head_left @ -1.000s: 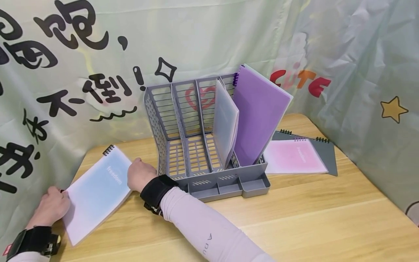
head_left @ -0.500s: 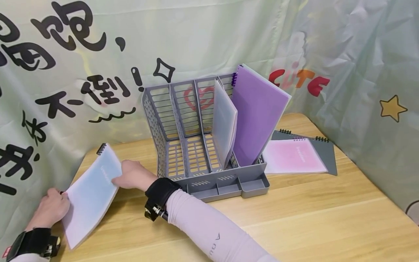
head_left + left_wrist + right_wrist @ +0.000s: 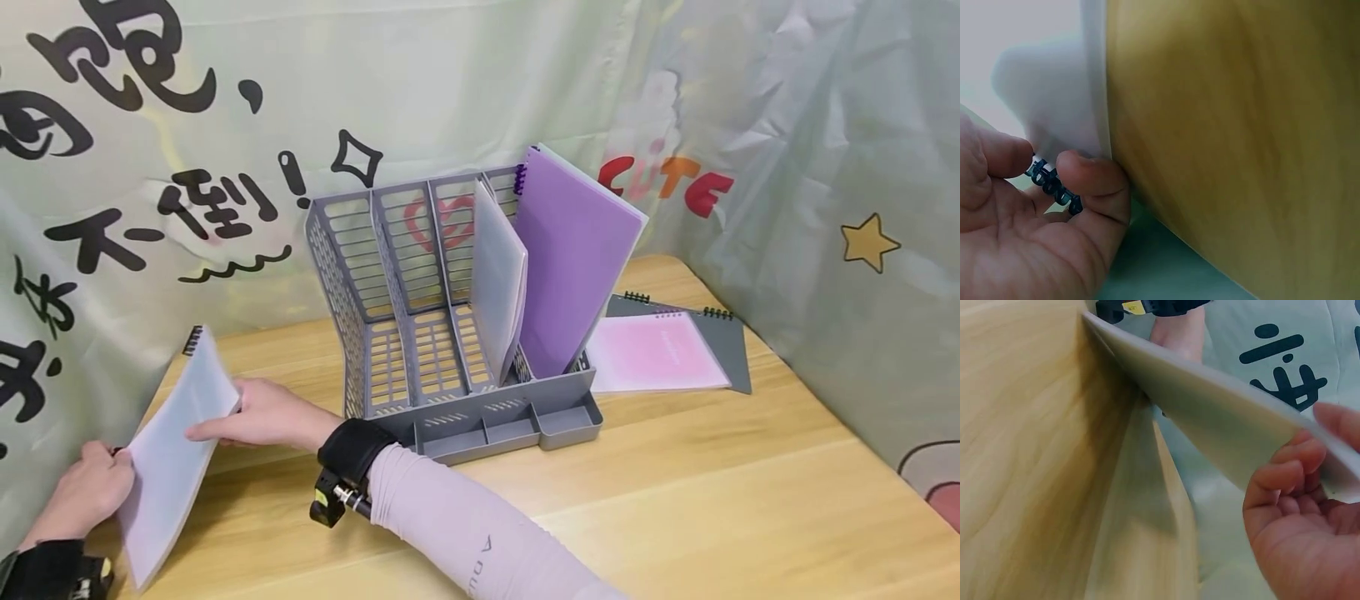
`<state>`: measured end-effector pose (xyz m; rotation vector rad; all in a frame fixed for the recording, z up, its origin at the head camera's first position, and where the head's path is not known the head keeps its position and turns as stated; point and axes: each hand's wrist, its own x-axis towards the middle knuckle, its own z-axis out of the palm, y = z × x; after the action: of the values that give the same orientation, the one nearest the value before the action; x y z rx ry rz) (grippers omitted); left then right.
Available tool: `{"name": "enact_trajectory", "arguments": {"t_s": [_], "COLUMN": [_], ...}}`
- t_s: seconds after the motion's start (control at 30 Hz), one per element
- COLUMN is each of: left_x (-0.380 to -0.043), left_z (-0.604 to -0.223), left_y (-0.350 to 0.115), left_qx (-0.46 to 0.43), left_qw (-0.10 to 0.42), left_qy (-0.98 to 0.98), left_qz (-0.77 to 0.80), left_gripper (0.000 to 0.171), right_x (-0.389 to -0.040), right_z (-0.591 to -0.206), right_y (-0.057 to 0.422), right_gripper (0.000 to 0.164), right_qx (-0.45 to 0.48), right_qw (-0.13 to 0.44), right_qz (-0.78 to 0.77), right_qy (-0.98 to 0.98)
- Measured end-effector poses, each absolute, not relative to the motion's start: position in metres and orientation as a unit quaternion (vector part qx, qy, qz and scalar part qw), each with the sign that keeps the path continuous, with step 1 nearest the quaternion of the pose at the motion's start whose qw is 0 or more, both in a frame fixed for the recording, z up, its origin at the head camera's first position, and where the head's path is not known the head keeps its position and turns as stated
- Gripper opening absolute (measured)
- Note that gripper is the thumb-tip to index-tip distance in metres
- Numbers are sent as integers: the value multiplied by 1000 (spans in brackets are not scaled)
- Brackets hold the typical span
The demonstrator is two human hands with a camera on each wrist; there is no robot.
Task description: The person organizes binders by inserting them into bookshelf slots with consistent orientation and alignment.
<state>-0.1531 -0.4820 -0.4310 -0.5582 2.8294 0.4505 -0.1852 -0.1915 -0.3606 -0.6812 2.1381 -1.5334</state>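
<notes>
A blue-and-lilac spiral notebook stands tilted at the table's left, its right side raised off the wood. My right hand grips that raised edge, thumb across the cover and fingers behind it. On the opposite side, my left hand pinches the bound edge. The left wrist view shows the black spiral binding between the thumb and fingers. Seen from the right wrist, the notebook's pale underside slants up from the table into the fingers.
A grey slotted file rack stands mid-table, with small trays along its front. It holds a pale blue notebook and a purple notebook. To its right, a pink notebook lies over dark grey ones. Printed cloth hangs behind.
My right hand has taken hold of the notebook's right edge and lifted it, moving left, so the notebook now tilts up. The left hand stays at the binding. The head view has shifted slightly.
</notes>
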Motion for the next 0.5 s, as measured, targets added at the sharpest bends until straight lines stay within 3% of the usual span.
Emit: {"name": "enact_trajectory", "arguments": {"t_s": [0.13, 0.37, 0.5], "left_x": [-154, -152, -149], "left_z": [-430, -429, -427], "left_y": [-479, -475, -475], "left_qx": [-183, -182, -162], "left_qw": [110, 106, 116], "left_qy": [964, 962, 962], "left_qz": [158, 176, 187], "left_gripper": [50, 53, 56], "right_x": [-186, -186, -183], "right_z": [-364, -371, -374], "right_y": [-191, -193, -192], "right_gripper": [21, 21, 23], "right_qx": [-253, -314, -325], "right_qw": [226, 127, 116], "right_qz": [-587, -434, -391], "right_qy": [735, 835, 853]}}
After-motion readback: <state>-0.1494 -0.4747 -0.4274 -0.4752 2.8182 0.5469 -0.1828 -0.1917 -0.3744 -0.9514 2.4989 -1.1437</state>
